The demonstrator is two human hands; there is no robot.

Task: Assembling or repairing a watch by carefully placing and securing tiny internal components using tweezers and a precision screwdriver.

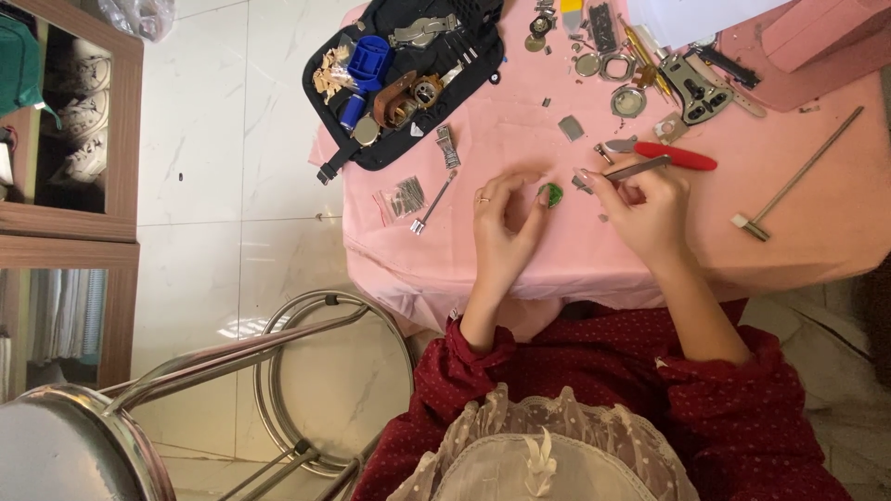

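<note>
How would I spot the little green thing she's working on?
Start at the pink table, cluttered with watch parts and tools. Near its front edge, the left hand pinches a small round green piece at its fingertips. It is the only green item there.

White marble-look floor (232,139) w/ glare, wood cabinet (121,139) at left, chrome stool (83,445) btm left, pink-clothed worktop (520,250).

Small round green piece (554,195) I pinch at my left fingertips, low over the pink cloth, mostly hidden by the thumb, slim metal tweezers (639,169) I grip, lying nearly level, tips pointing toward it, just beside
</note>
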